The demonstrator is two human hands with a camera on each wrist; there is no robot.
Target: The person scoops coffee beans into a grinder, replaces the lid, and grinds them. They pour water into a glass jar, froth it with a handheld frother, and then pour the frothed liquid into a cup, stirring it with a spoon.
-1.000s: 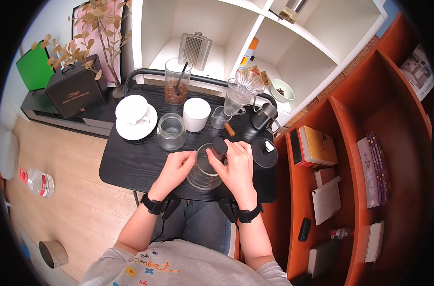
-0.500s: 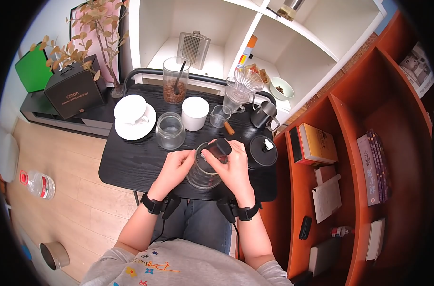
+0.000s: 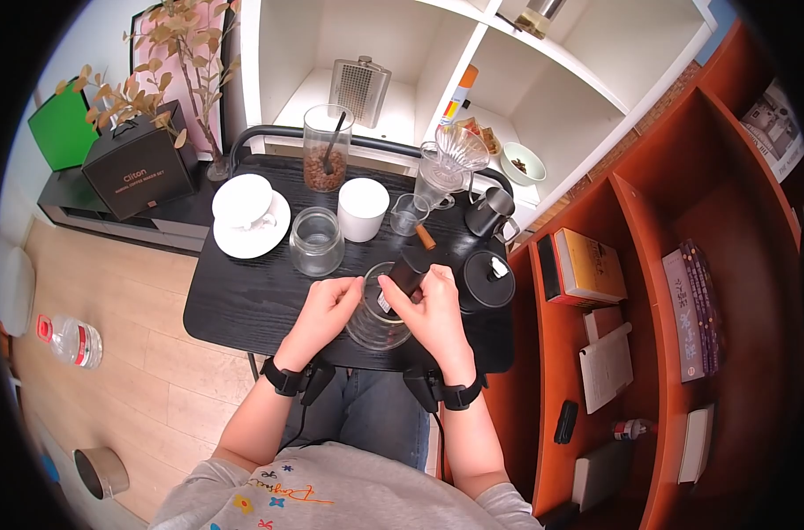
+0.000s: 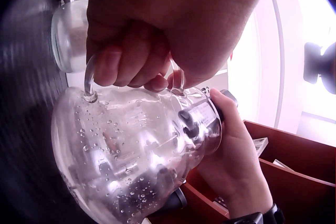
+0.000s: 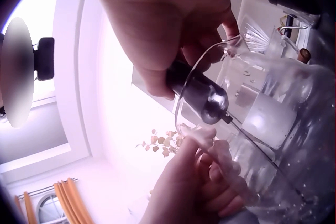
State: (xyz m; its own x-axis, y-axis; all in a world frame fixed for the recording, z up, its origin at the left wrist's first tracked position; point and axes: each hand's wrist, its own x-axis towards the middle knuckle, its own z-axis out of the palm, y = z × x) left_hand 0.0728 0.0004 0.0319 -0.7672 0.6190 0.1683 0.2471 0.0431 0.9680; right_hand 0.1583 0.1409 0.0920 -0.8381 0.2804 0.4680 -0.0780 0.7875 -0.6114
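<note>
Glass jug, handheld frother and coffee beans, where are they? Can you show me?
Glass jug [image 4: 126, 145], left wrist view: its clear side.
Handheld frother [image 5: 201, 96], right wrist view: its black handle.
Coffee beans [image 3: 320, 179], head view: the heap's lower part.

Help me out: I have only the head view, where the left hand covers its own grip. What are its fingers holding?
Observer: In the left wrist view, the left hand's fingers are curled round the clear handle of the glass jug.
Operator: And what comes off the lower end of the black tool?
Observer: A thin rod; the right wrist view shows it reaching down inside the jug.
Operator: Is the glass dry?
Observer: No, the left wrist view shows droplets on it, though I can't tell whether inside or outside.
</note>
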